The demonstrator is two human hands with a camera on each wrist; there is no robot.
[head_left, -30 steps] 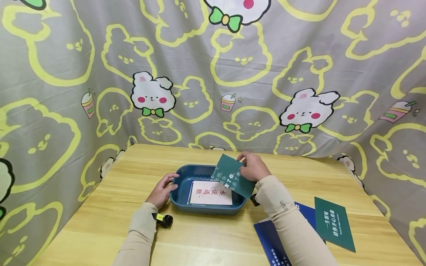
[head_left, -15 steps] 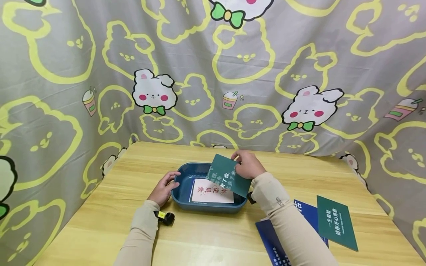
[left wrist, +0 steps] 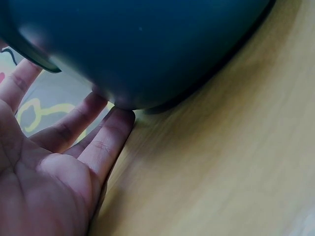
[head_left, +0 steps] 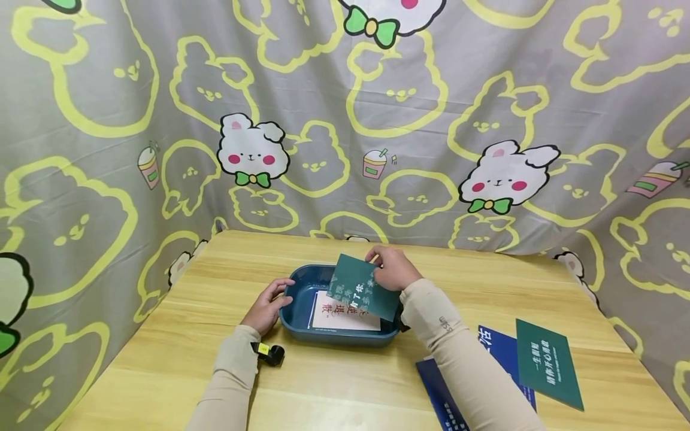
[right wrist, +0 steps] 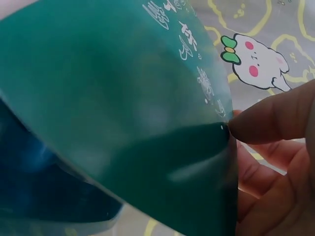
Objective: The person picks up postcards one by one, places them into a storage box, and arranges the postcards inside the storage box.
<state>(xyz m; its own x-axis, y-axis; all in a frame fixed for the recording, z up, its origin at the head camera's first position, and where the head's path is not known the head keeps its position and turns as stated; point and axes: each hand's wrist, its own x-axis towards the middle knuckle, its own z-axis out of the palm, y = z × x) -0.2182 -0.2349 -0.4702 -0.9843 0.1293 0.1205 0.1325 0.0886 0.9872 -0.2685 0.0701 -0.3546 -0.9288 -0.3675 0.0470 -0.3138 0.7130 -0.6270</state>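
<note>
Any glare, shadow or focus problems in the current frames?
Head: fairly even light, a pale sheen on the tabletop. Left wrist: dimmer, with the wood grain soft and out of focus, and a dark shadow beside the base of the blue tub. Right wrist: hazy glare across the green card, plus a dark shadow or reflection by the right hand; can't tell which.
</note>
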